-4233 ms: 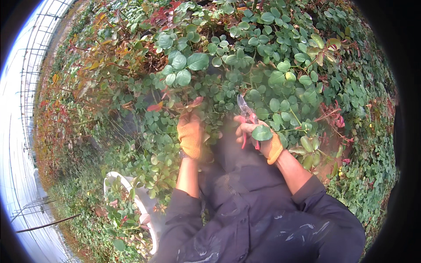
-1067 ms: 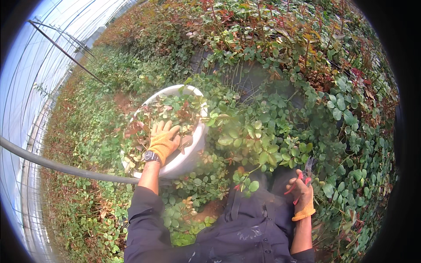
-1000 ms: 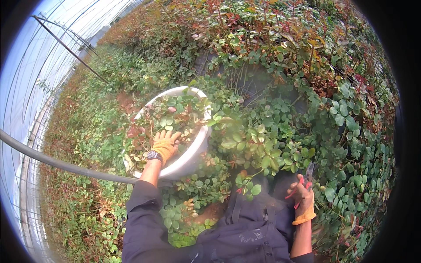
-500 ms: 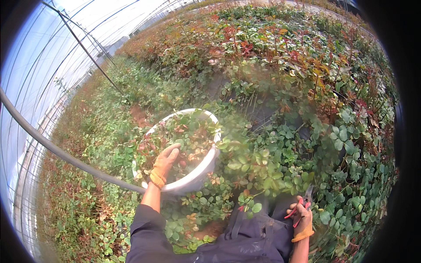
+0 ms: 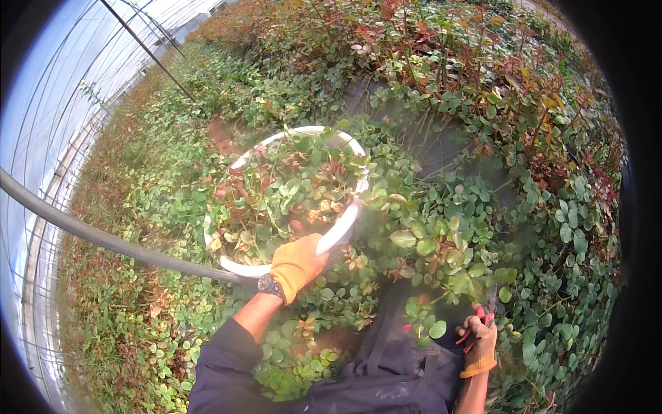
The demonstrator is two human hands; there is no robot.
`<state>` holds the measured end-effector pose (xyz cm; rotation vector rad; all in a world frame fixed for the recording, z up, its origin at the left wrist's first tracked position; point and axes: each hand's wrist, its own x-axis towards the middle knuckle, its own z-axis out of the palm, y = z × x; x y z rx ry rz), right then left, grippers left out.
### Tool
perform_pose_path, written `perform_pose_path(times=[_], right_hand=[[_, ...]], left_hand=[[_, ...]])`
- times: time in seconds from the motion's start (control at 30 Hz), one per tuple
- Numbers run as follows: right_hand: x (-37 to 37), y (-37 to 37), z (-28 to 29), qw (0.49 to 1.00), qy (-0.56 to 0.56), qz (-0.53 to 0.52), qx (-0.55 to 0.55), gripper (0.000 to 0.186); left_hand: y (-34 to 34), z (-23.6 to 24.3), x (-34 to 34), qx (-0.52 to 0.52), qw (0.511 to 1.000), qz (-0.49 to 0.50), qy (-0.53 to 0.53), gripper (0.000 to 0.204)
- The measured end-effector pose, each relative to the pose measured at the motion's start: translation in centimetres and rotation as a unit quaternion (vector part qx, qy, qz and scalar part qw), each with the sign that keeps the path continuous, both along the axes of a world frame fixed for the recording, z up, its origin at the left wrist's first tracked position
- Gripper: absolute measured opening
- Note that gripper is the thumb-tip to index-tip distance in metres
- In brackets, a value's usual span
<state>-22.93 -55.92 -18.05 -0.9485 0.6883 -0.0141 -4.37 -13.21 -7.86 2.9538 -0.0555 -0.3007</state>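
Observation:
A round white bucket (image 5: 343, 228) full of cut leafy stems (image 5: 289, 186) stands among the plants left of centre. My left hand (image 5: 296, 265), in an orange knit-cuffed glove with a watch at the wrist, is closed on the bucket's near rim, back of the hand up. Its fingertips are partly hidden. At the lower right, my right hand (image 5: 480, 341), gloved too, is wrapped round red-handled pruning shears (image 5: 487, 317), whose blades point up toward the leaves. Green leafy shoots (image 5: 427, 248) hang between the bucket and the shears.
A thick grey pipe (image 5: 117, 246) curves in from the left to the bucket's near side. Dense rose-like bushes (image 5: 441, 41) with reddish tops fill the back and right. Dark ground sheeting (image 5: 434, 141) shows between the rows. Clear plastic greenhouse walling (image 5: 48, 90) rises at the left.
My left hand has moved from over the stems inside the bucket to its near rim, turning back-up. The bucket sits farther up and right in view. The right hand still holds the shears.

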Motion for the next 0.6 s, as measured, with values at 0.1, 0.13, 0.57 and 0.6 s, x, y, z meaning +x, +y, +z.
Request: perform_pose_path(times=[0.1, 0.13, 0.57, 0.6], right_hand=[[0.7, 1.3, 0.2, 0.999, -0.027, 0.006, 0.023, 0.048], [1.0, 1.8, 0.4, 0.997, -0.056, 0.019, 0.042, 0.048], [10.1, 5.2, 3.5, 0.979, -0.122, 0.123, 0.11, 0.039], [11.1, 4.9, 4.7, 0.977, -0.123, 0.149, 0.084, 0.048]], left_hand=[[0.6, -0.2, -0.2, -0.011, 0.999, -0.018, -0.029, 0.028], [0.7, -0.2, -0.3, -0.018, 0.999, -0.023, -0.039, 0.027], [1.7, -1.6, -1.1, -0.023, 0.998, -0.05, -0.006, 0.025], [2.1, -1.6, -1.3, -0.021, 0.998, -0.064, 0.0, 0.029]])
